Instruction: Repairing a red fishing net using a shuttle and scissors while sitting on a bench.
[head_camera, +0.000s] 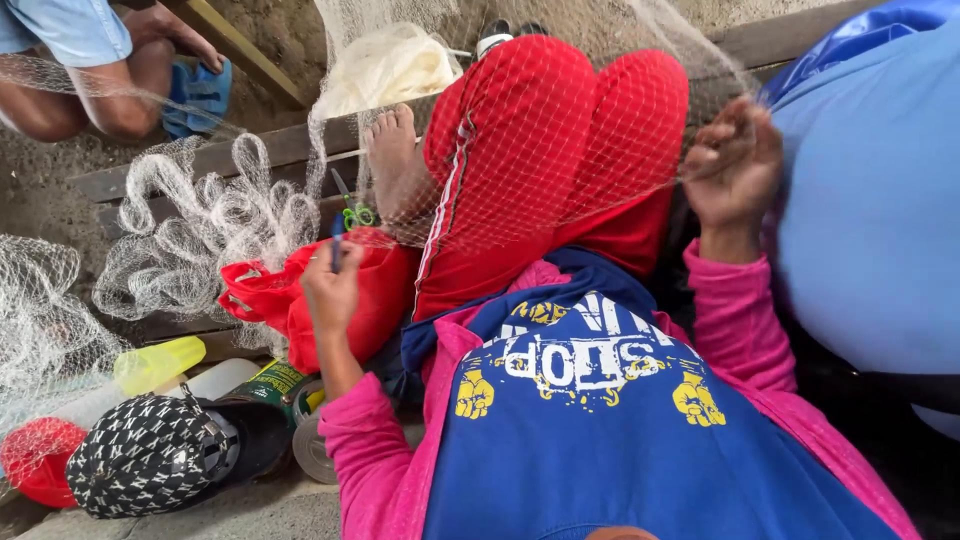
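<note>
Net (560, 130) draped over both knees (560, 110)

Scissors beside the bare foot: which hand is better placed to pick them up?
Probably the left hand: it sits just below the green-handled scissors, though it already holds a thin dark tool. The right hand pinches the net across the knees.

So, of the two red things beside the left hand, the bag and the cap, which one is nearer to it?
The red bag. It lies right under the left hand, by the knee. The red cap sits far off at the lower left, beyond the patterned black cap.
</note>
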